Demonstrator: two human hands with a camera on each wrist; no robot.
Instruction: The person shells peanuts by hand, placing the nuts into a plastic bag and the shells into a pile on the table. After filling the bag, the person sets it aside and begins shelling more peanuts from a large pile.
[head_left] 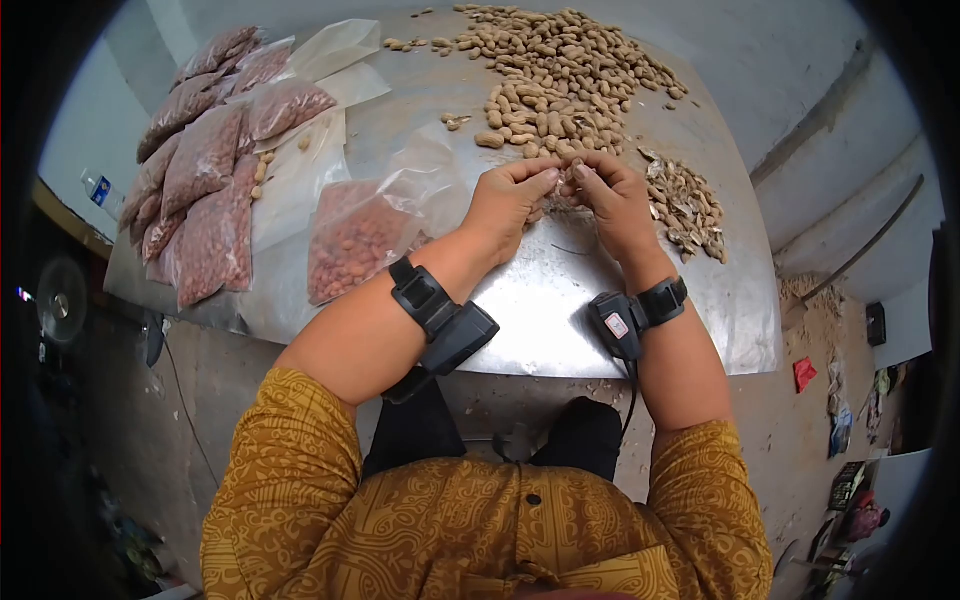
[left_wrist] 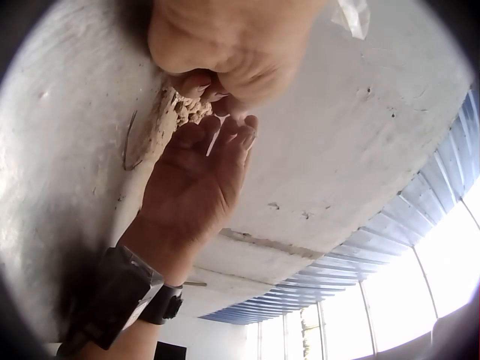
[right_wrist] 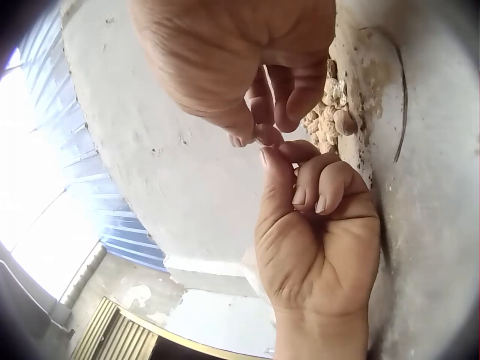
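Over the metal table (head_left: 540,310), my left hand (head_left: 510,205) and right hand (head_left: 622,205) meet fingertip to fingertip. Between them they pinch a small peanut (right_wrist: 268,136), mostly hidden by the fingers. In the right wrist view, the thumb and index finger of the left hand (right_wrist: 319,217) come together at it from below, the other fingers curled. Just beyond the hands lies a heap of unshelled peanuts (head_left: 560,95). A pile of empty shells (head_left: 690,210) sits beside the right hand. Left of the left hand is an open clear bag of shelled reddish peanuts (head_left: 350,250).
Several filled bags of peanuts (head_left: 205,160) are stacked on the table's left, with empty plastic bags (head_left: 335,50) by them. A few loose peanuts (head_left: 455,121) lie between bags and heap. A wall (head_left: 820,120) rises at the right; a fan (head_left: 62,300) stands far left.
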